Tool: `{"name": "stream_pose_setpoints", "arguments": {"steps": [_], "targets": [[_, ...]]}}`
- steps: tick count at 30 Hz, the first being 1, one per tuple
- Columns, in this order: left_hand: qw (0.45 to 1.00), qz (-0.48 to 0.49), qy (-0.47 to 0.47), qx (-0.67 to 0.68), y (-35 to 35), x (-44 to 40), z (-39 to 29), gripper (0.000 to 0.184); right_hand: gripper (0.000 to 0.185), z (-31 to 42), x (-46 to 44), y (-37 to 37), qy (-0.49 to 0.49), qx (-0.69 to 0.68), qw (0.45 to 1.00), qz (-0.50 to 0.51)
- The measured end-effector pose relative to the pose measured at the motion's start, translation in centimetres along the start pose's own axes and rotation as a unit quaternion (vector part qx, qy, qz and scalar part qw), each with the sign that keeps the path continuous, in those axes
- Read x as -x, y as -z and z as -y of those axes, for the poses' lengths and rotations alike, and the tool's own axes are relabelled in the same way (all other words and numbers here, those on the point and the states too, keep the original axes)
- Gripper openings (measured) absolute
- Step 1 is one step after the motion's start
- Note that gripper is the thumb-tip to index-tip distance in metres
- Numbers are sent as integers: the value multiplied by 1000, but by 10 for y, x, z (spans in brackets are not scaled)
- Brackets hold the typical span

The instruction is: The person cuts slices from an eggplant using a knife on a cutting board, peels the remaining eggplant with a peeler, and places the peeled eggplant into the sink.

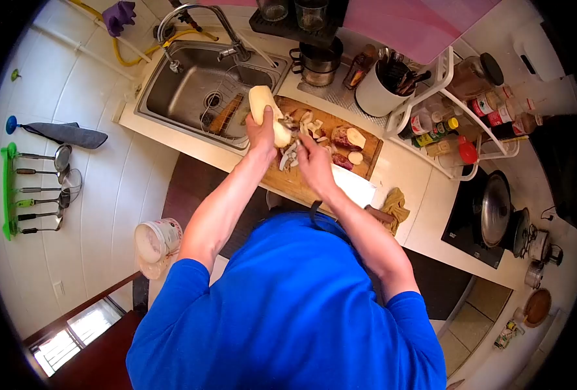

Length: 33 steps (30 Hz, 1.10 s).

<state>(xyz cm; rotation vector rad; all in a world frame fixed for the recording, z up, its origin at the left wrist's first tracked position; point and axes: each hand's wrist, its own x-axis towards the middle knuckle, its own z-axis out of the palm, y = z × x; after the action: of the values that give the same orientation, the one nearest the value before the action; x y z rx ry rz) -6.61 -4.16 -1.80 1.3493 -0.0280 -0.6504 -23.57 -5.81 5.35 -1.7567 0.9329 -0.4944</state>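
My left hand (262,134) is closed around a long, pale peeled root vegetable (260,97), held tilted over the near-sink end of the wooden cutting board (366,159). In my right hand (315,166) is a peeler (291,125), its head against the vegetable's lower right side. Pale and dark peelings (311,127) lie in a heap beside both hands. Farther right on the board rest purple-skinned cut pieces (348,138) with pale flesh. A wide-bladed cleaver (354,186) lies at the board's front edge, just right of my right wrist.
A steel sink (152,97) with a wire rack is on the left. Behind the board stand a pot (321,65) and a white utensil holder (379,91). A rack of bottles (454,123), a brown cloth (397,203) and a lidded pan (495,208) are on the right.
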Motion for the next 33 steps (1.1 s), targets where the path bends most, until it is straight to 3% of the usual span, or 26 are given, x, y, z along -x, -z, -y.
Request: {"name": "stream_pose_setpoints", "arguments": {"steps": [3,4,5,8,13,16,17,18,20,21,23,27,29,31,33], "targets": [[998,-18,-32,-41,4,-5,0,50,39,-10,30,-4,26,7,999,20],[998,-60,28,-3,4,-11,-5,51,38,-6,40,0,-43,1,997,70],[990,-102,91,35,5,-13,-8,52,38,-10,44,0,-45,1,997,68],[996,-68,64,-8,7,-15,-7,52,39,-7,39,7,-100,-9,994,41],[1000,-2,2,-26,-4,4,-13,48,40,-9,-6,5,-83,-40,996,7],[999,-9,-13,-29,-9,-4,-3,46,40,-26,2,-21,81,-24,992,-89],[998,-32,-27,-43,-5,-12,1,43,40,-31,16,-23,82,-24,993,-86],[998,-34,-26,-43,-3,-13,-6,43,41,-25,33,-20,44,-16,998,-41],[989,-119,87,17,-12,-15,-27,47,42,-20,41,-11,-1,-9,1000,10],[988,-122,88,21,-13,-16,-28,47,42,-18,41,-6,-11,-10,1000,17],[994,-82,46,-53,-6,-17,-30,49,39,10,33,10,-121,-2,991,52],[995,-40,-20,-86,-3,-14,-18,42,41,-15,-8,6,-26,-25,999,-12],[995,-35,-9,-89,-12,4,-22,38,41,-15,-14,-1,-63,-24,998,10],[997,-15,-56,-48,-14,4,-12,43,43,-20,-8,-19,45,-44,996,-67],[997,-12,-58,-52,-6,-10,0,45,42,-22,10,-20,20,-26,999,-39]]}}
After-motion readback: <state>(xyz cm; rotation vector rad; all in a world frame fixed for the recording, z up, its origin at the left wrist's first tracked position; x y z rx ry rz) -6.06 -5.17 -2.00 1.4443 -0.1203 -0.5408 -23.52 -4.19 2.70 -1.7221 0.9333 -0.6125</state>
